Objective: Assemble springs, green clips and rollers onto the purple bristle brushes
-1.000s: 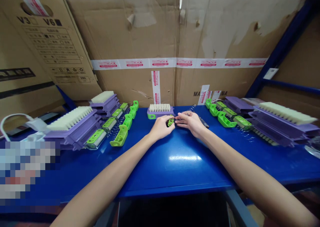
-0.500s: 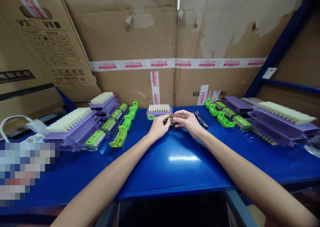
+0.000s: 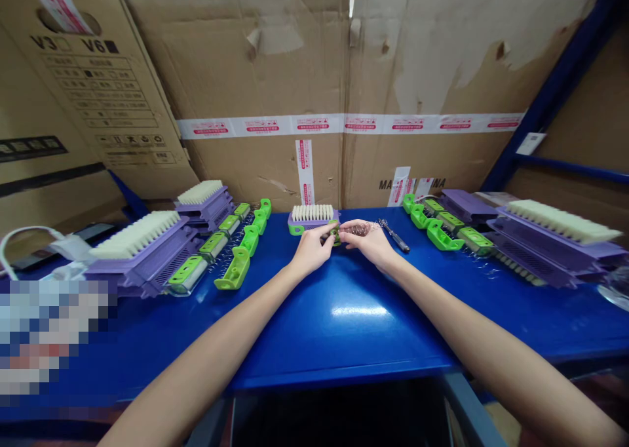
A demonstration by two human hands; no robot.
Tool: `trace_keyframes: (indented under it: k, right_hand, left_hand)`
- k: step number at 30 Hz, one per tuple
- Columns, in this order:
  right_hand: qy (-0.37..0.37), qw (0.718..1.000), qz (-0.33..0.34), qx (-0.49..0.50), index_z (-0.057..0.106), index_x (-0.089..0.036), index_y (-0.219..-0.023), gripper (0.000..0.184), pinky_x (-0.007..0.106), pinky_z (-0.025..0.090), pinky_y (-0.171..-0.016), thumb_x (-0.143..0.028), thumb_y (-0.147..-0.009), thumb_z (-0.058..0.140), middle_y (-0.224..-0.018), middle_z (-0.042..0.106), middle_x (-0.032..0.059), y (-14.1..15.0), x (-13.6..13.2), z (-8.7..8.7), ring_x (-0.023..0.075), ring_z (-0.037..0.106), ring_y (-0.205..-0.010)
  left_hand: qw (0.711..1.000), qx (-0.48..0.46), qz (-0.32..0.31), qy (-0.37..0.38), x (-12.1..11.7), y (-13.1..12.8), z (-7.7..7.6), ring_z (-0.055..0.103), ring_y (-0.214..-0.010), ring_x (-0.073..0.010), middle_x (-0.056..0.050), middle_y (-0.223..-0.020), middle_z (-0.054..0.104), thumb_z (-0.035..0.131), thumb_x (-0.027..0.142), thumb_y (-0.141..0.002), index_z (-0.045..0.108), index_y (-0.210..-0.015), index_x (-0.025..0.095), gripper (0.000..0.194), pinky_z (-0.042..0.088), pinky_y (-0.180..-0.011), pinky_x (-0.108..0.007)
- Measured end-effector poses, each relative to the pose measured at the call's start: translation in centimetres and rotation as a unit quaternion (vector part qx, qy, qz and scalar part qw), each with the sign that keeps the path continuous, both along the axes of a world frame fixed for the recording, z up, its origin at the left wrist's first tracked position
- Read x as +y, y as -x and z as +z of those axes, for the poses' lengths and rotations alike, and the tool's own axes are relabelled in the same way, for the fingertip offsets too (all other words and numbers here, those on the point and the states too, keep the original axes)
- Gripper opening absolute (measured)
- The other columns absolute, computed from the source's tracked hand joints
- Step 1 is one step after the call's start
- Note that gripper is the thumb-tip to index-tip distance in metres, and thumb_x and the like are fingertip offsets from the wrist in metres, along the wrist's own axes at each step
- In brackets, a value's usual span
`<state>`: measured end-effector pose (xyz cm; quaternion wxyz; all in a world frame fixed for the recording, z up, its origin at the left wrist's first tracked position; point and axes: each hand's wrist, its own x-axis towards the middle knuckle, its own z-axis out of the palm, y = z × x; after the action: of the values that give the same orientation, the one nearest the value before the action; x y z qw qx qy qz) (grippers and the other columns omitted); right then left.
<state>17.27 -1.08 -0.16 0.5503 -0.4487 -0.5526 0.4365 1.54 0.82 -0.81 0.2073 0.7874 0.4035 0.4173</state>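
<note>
A brown cardboard panel [image 3: 98, 86] reads "V3" beside an empty square, "V6" beside a black one. The left hand [image 3: 313, 247] pinches a small green plastic part [image 3: 337, 234] over the glossy blue desk [image 3: 314, 329]; the right hand [image 3: 369, 240] touches it, its grip unclear. Behind, white tape [image 3: 401, 179] partly covers black lettering, "MA…INA".

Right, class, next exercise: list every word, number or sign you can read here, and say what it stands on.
"V3", empty box beside it: left carton
"V6", filled box beside it: same carton
"MA" and "NA", tape strips between: cardboard backing
Too small or blurred: the left carton's printed table, symbols and dark label, the red print on the long white tape, the white tag.
</note>
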Motion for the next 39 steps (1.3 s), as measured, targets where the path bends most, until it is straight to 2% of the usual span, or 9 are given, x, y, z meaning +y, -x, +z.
trace_keyframes:
  k: [4, 11, 14, 18, 21, 25, 29, 39]
  right_hand:
    - [-0.006, 1.000, -0.004, -0.010, 0.066, -0.014, -0.084, 0.032, 0.024, 0.051, -0.055, -0.033, -0.059, 0.076, -0.074, 0.068, 0.0033, 0.0, 0.1, -0.1, 0.0146, 0.064, -0.067]
    - [-0.033, 0.999, -0.002, -0.026, 0.065, -0.015, -0.084, 0.031, 0.024, 0.051, -0.056, -0.035, -0.063, 0.074, -0.074, 0.068, 0.0033, 0.1, 0.1, -0.2, 0.0141, 0.064, -0.066]
    - [-0.048, 0.997, -0.005, -0.053, 0.065, -0.015, -0.084, 0.030, 0.026, 0.051, -0.058, -0.035, -0.064, 0.072, -0.073, 0.068, 0.0035, 0.0, 0.4, -0.7, 0.0146, 0.063, -0.064]
    - [-0.084, 0.990, -0.022, -0.107, 0.065, -0.016, -0.085, 0.026, 0.029, 0.052, -0.065, -0.034, -0.067, 0.069, -0.076, 0.070, 0.0046, -0.1, 0.7, -1.1, 0.0165, 0.065, -0.070]
    - [-0.109, 0.985, -0.030, -0.132, 0.066, -0.016, -0.086, 0.023, 0.030, 0.052, -0.072, -0.032, -0.068, 0.067, -0.081, 0.072, 0.0050, -0.1, 0.5, -1.1, 0.0169, 0.067, -0.075]
    - [-0.136, 0.977, -0.050, -0.154, 0.067, -0.017, -0.086, 0.020, 0.030, 0.053, -0.073, -0.029, -0.069, 0.067, -0.083, 0.072, 0.0041, 0.1, 0.1, -0.9, 0.0164, 0.067, -0.076]
    - [-0.150, 0.975, -0.060, -0.154, 0.067, -0.017, -0.087, 0.020, 0.029, 0.053, -0.073, -0.028, -0.069, 0.067, -0.085, 0.072, 0.0047, 0.1, 0.1, -1.0, 0.0164, 0.067, -0.077]
    - [-0.135, 0.977, -0.060, -0.154, 0.069, -0.017, -0.086, 0.019, 0.029, 0.053, -0.070, -0.024, -0.069, 0.066, -0.083, 0.073, 0.0051, 0.1, 0.1, -0.9, 0.0169, 0.068, -0.074]
  left_hand:
    - [1.000, -0.005, -0.012, 0.008, 0.1, 0.0, 0.0, 0.061, -0.111, -0.0210, -0.010, -0.122, 0.063, 0.049, 0.020, -0.086, 0.062, -0.121, 0.010, 0.038, 0.046, -0.099, -0.032]
    - [1.000, -0.007, -0.015, 0.001, 0.3, 0.2, -0.2, 0.059, -0.115, -0.0215, -0.009, -0.121, 0.063, 0.047, 0.020, -0.088, 0.063, -0.119, 0.012, 0.036, 0.044, -0.102, -0.034]
    - [0.999, -0.024, -0.022, 0.009, 0.5, 0.1, -0.4, 0.064, -0.105, -0.0208, -0.009, -0.116, 0.067, 0.050, 0.016, -0.085, 0.062, -0.121, 0.012, 0.038, 0.049, -0.095, -0.033]
    - [0.997, -0.056, -0.035, 0.028, 0.8, 0.0, -0.7, 0.068, -0.082, -0.0167, -0.008, -0.096, 0.073, 0.053, 0.011, -0.080, 0.058, -0.125, 0.012, 0.046, 0.054, -0.081, -0.029]
    - [0.995, -0.076, -0.050, 0.030, 0.9, 0.0, -0.8, 0.065, -0.077, -0.0143, -0.007, -0.089, 0.071, 0.054, 0.009, -0.078, 0.056, -0.127, 0.012, 0.049, 0.053, -0.074, -0.025]
    - [0.993, -0.092, -0.064, 0.027, 1.0, -0.1, -1.0, 0.059, -0.068, -0.0106, -0.003, -0.078, 0.065, 0.054, 0.007, -0.076, 0.050, -0.133, 0.013, 0.057, 0.050, -0.066, -0.021]
    - [0.993, -0.095, -0.061, 0.033, 1.2, -0.1, -1.2, 0.057, -0.064, -0.0086, -0.001, -0.074, 0.061, 0.054, 0.007, -0.076, 0.050, -0.131, 0.012, 0.056, 0.047, -0.064, -0.019]
    - [0.991, -0.086, -0.069, 0.070, 1.0, 0.0, -0.7, 0.055, -0.063, -0.0097, 0.001, -0.067, 0.058, 0.052, 0.011, -0.078, 0.058, -0.122, 0.009, 0.044, 0.047, -0.065, -0.022]
